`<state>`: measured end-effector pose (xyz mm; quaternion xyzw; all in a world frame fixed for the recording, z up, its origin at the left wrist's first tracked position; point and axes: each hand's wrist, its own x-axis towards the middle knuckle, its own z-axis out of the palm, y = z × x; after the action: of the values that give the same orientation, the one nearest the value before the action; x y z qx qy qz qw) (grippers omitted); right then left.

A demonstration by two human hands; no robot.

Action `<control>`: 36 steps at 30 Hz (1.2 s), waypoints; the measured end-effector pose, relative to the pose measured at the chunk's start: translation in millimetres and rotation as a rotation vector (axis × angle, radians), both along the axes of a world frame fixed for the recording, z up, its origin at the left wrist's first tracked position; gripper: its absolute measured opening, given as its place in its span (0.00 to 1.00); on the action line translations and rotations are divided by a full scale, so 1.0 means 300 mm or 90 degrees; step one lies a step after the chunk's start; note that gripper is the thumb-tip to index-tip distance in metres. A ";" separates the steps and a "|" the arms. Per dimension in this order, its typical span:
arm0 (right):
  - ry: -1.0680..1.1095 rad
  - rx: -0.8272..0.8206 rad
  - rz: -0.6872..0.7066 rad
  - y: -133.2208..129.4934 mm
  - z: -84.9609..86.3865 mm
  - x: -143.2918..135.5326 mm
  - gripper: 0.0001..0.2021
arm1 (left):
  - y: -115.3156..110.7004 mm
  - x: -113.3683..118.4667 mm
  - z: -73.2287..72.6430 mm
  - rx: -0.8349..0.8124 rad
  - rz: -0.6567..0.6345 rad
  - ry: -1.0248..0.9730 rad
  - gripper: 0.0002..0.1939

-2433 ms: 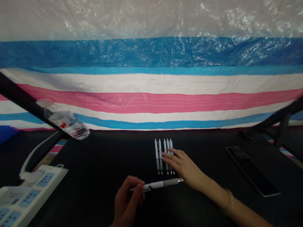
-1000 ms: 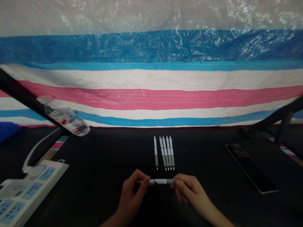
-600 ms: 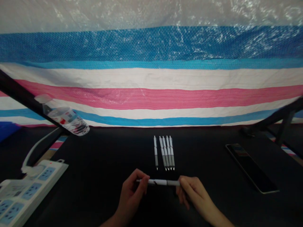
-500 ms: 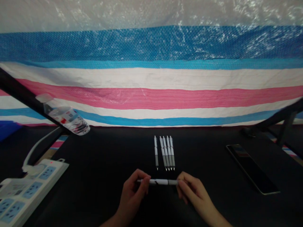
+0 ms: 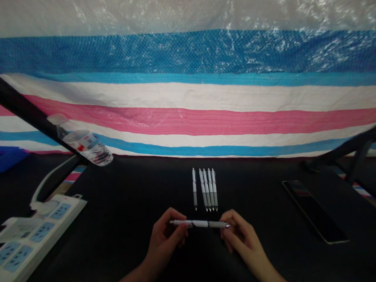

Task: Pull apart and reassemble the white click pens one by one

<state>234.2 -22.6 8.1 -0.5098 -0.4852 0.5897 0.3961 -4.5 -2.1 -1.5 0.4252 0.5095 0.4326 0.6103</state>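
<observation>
A white pen with a grey grip [image 5: 202,223] lies level between my hands, its metal tip pointing right. My left hand [image 5: 170,231] pinches its clicker end between thumb and fingers. At the tip, the fingers of my right hand [image 5: 239,234] are curled and a little apart; the tip shows in front of them, and whether they touch it is hard to tell. Beyond the hands, a single white and grey pen [image 5: 194,188] stands apart from a row of several similar pens [image 5: 209,190], all with tips toward me.
On the right lies a black phone [image 5: 314,211]. At left are a white power strip [image 5: 44,231] with a plugged cable, a clear plastic bottle [image 5: 91,147] and a blue container [image 5: 11,157]. A striped sheet [image 5: 188,121] hangs behind the black table [image 5: 117,199].
The right fingers have loosened from the pen's grip end, so its metal tip now shows. The left hand still pinches the pen. The view has shifted slightly.
</observation>
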 end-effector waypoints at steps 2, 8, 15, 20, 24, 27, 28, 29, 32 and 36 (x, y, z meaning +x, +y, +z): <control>-0.004 -0.008 0.019 -0.002 -0.003 0.002 0.28 | -0.001 -0.001 -0.001 0.001 0.000 0.001 0.22; 0.005 -0.004 -0.013 -0.005 -0.011 -0.002 0.25 | -0.005 -0.003 -0.005 0.012 0.005 0.007 0.20; 0.010 -0.013 -0.036 -0.008 -0.019 -0.004 0.25 | -0.011 -0.009 -0.005 0.021 -0.003 0.014 0.18; 0.049 -0.052 -0.013 -0.002 -0.017 -0.008 0.26 | -0.010 -0.010 0.000 0.020 -0.003 0.009 0.19; 0.106 -0.057 -0.040 -0.001 -0.033 -0.004 0.20 | 0.002 -0.018 -0.001 0.017 0.011 0.013 0.19; 0.169 -0.028 -0.096 -0.009 -0.045 0.008 0.16 | 0.012 -0.030 0.003 0.017 0.047 -0.004 0.18; 0.187 -0.018 -0.118 -0.013 -0.048 0.013 0.15 | 0.015 -0.033 0.005 0.019 0.060 -0.011 0.18; 0.201 -0.011 -0.138 -0.016 -0.050 0.018 0.14 | 0.017 -0.036 0.008 0.022 0.072 -0.018 0.18; 0.233 0.014 -0.230 -0.026 -0.059 0.028 0.12 | 0.021 -0.040 0.017 0.025 0.104 -0.033 0.19; 0.260 0.022 -0.302 -0.031 -0.071 0.026 0.11 | 0.022 -0.037 0.023 0.016 0.124 -0.048 0.19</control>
<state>242.1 -32.1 -13.4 -0.4728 -0.2729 0.5628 0.6207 -15.7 4.6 5.3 0.3643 0.5198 0.5120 0.5787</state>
